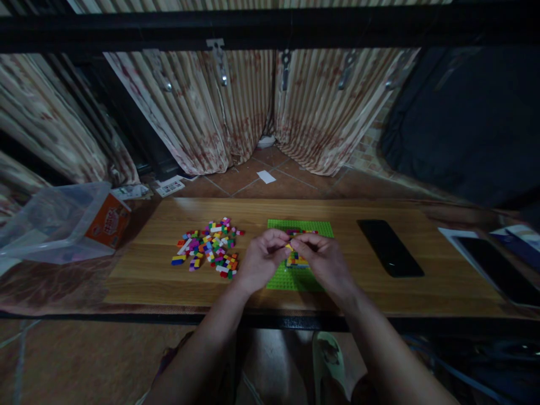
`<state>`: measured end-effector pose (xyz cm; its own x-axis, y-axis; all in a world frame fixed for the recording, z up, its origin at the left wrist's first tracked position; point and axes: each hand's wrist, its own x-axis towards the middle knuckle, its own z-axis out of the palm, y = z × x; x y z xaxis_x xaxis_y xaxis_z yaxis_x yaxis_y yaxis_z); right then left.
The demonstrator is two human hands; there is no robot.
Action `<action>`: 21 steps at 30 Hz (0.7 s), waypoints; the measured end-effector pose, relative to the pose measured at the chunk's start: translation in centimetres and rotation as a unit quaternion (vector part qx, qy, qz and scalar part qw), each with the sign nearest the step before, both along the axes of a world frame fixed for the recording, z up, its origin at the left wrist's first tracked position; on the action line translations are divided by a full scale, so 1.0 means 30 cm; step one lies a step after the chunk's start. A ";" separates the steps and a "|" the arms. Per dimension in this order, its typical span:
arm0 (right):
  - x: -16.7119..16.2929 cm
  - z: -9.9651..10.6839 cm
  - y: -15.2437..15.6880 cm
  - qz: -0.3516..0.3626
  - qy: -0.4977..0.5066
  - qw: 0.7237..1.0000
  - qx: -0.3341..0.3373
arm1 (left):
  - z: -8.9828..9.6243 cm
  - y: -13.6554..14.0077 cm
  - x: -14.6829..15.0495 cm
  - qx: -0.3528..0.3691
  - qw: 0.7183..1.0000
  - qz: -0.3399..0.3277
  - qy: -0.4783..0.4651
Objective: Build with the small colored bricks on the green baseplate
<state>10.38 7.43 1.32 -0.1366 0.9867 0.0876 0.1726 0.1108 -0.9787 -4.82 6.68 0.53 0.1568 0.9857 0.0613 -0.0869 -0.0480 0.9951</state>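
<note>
My left hand [262, 260] and my right hand [323, 260] meet above a green baseplate [276, 280]. Their fingertips pinch a small yellow toy brick [289, 246] between them; its exact shape is mostly covered by my fingers. Below the hands, a built patch of yellow and other coloured bricks [297, 260] sits on the baseplate. A row of red and dark bricks [311, 232] lies toward the plate's far side, partly hidden by my fingers. To the left, a loose pile of many-coloured bricks [211, 244] is spread over the wooden board.
The wooden board [143, 270] rests on a table. A black phone [390, 247] lies right of the baseplate, and another dark phone-like slab [498, 270] is farther right on papers. At far left stands a clear plastic tub [54, 219] with an orange label. Curtains hang behind.
</note>
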 end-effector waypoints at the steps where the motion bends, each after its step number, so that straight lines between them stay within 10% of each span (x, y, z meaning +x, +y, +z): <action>1: 0.000 0.006 -0.001 0.005 0.020 1.000 -0.014 | 0.002 -0.001 -0.001 0.003 1.000 -0.004 0.002; 9: 0.003 0.011 0.007 -0.015 0.136 0.987 -0.083 | 0.016 -0.002 -0.007 0.019 1.000 -0.011 -0.009; 21: 0.048 -0.060 0.041 -0.068 -0.184 0.968 0.154 | -0.051 0.037 -0.040 -0.033 0.993 0.093 0.068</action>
<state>11.80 8.67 -0.48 -0.0847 0.9326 0.3510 0.5371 0.3394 -0.7722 -6.02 7.79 -1.00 -0.0268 0.9995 -0.0144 0.0534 0.0158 0.9984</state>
